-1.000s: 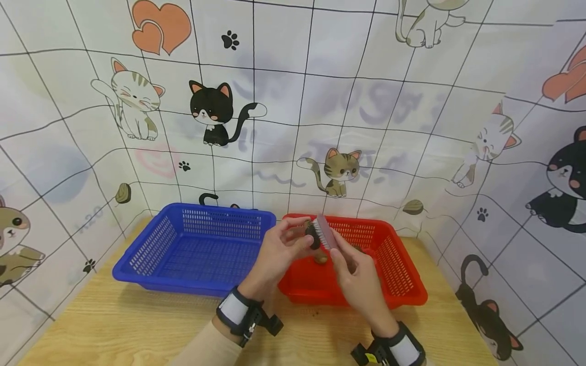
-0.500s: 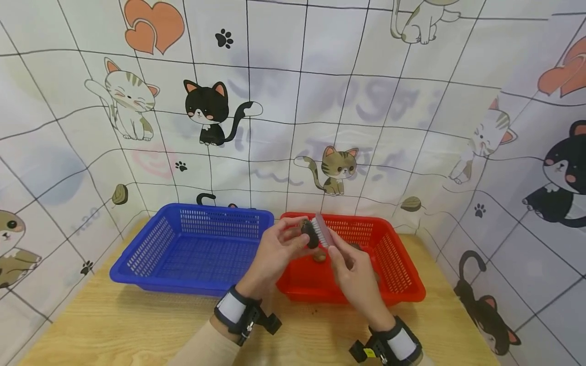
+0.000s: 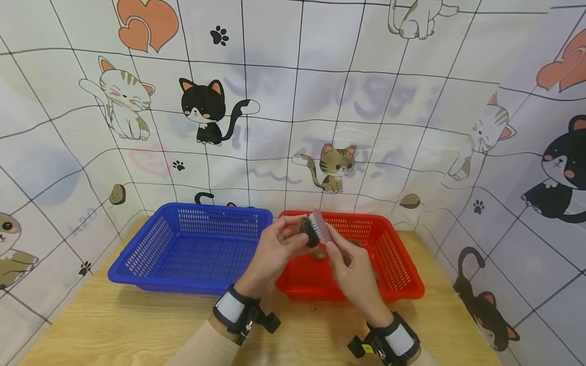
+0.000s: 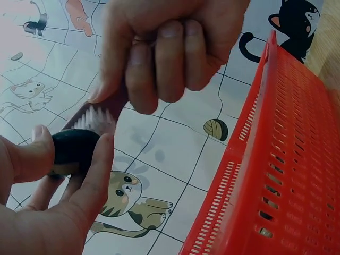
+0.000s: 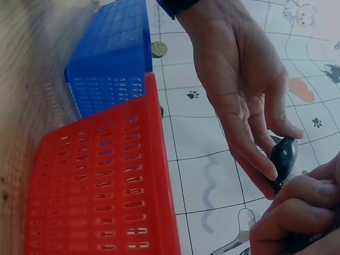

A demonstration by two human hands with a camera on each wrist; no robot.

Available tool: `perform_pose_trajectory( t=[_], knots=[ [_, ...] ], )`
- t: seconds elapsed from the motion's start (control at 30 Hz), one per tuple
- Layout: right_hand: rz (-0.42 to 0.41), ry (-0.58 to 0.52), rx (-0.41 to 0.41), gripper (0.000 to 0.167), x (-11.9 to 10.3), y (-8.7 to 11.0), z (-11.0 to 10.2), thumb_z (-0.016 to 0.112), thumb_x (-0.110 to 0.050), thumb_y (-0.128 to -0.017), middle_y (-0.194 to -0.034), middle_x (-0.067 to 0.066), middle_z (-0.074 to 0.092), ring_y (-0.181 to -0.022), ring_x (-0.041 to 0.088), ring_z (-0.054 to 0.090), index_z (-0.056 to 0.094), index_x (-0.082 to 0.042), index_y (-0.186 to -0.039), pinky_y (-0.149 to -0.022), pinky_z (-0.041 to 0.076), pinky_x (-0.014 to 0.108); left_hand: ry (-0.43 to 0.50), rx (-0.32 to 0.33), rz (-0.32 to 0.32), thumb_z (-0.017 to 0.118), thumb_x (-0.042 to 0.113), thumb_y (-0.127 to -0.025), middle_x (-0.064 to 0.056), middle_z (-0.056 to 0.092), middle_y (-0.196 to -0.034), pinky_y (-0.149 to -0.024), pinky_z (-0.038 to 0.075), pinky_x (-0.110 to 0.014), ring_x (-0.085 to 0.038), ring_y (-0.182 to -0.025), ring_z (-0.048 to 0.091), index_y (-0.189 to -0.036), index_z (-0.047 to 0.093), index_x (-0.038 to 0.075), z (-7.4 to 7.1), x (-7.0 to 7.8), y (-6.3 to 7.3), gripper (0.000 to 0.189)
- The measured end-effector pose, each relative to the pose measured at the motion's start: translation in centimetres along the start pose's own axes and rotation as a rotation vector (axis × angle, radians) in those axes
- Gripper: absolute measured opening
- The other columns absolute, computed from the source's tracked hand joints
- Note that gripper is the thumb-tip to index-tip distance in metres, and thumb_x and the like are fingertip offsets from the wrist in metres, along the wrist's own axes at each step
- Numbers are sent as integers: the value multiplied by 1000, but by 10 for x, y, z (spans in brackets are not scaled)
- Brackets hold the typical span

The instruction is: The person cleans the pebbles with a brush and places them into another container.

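Observation:
My left hand (image 3: pixel 274 249) pinches a dark, glossy, oval shell-like piece (image 4: pixel 77 151) between thumb and fingers, above the red basket's left side. Brownish patches show on it in the head view; its exact kind is unclear. A scrubbing brush (image 3: pixel 322 227) with a mauve back and white bristles is gripped by my right hand (image 3: pixel 357 267). Its bristles (image 4: pixel 96 121) lie against or right beside the dark piece. In the right wrist view the brush is mostly hidden behind the right hand's curled fingers (image 5: pixel 303 212), while the dark piece shows shiny and wet-looking.
Under the hands stands a red slotted basket (image 3: pixel 405 264) holding several brownish lumps (image 3: pixel 319 253). To its left is a blue slotted basket (image 3: pixel 197 254) with its floor visible. Both sit on a wooden table (image 3: pixel 151 317) against a cat-patterned cloth (image 3: pixel 274 101). Small dark specks (image 3: pixel 314 309) lie near the front.
The brush has shifted slightly up and left against the dark piece. Both hands keep their holds. The head view has drifted a little, so the baskets appear slightly further left.

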State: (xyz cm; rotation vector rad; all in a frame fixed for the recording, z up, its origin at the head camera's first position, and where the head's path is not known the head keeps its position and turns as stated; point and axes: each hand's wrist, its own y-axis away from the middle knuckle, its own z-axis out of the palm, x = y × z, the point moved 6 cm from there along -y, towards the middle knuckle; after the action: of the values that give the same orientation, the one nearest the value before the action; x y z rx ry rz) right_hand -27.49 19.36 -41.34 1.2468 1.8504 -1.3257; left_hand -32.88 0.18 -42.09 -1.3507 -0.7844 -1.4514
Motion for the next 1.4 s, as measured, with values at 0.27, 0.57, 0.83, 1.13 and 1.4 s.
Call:
perform_pose_trajectory(
  t=[0.27, 0.57, 0.83, 1.13, 1.4],
  knots=[
    [-38, -17, -37, 55, -2, 13, 4, 66, -14, -120, -76, 0, 53, -64, 8, 49, 55, -6, -173, -51, 48, 27, 30, 57, 9, 74, 1, -112, -24, 71, -162, -107, 70, -49, -44, -145, 76, -162, 63, 10, -2, 3, -1, 52],
    [-30, 44, 46, 53, -3, 5, -2, 68, -19, -119, -78, 1, 54, -66, 10, 52, 60, -11, -170, -55, 48, 25, -47, -15, 12, 78, 8, -112, -18, 73, -161, -111, 69, -48, -40, -142, 78, -160, 64, 14, 1, 2, 0, 51],
    [-42, -11, -10, 55, -6, 17, 6, 67, -12, -118, -78, 1, 52, -65, 5, 51, 56, -7, -172, -56, 49, 24, -15, 59, -6, 76, 4, -112, -19, 77, -154, -106, 72, -44, -37, -134, 82, -160, 66, 13, -2, -1, -1, 49],
    [-67, 29, 4, 56, -4, -4, 6, 70, -14, -118, -78, 2, 51, -67, 9, 50, 57, -11, -172, -57, 49, 25, -19, 10, -7, 77, 2, -110, -21, 74, -158, -108, 70, -49, -41, -141, 79, -159, 67, 12, -3, -5, -1, 51],
    [13, 13, 12, 55, 0, 7, 1, 71, -17, -117, -84, 4, 55, -70, 11, 54, 59, -10, -171, -57, 50, 25, -6, 34, 1, 75, 4, -112, -18, 75, -158, -107, 71, -46, -39, -140, 79, -160, 66, 15, -7, 1, 0, 50]
  ],
)
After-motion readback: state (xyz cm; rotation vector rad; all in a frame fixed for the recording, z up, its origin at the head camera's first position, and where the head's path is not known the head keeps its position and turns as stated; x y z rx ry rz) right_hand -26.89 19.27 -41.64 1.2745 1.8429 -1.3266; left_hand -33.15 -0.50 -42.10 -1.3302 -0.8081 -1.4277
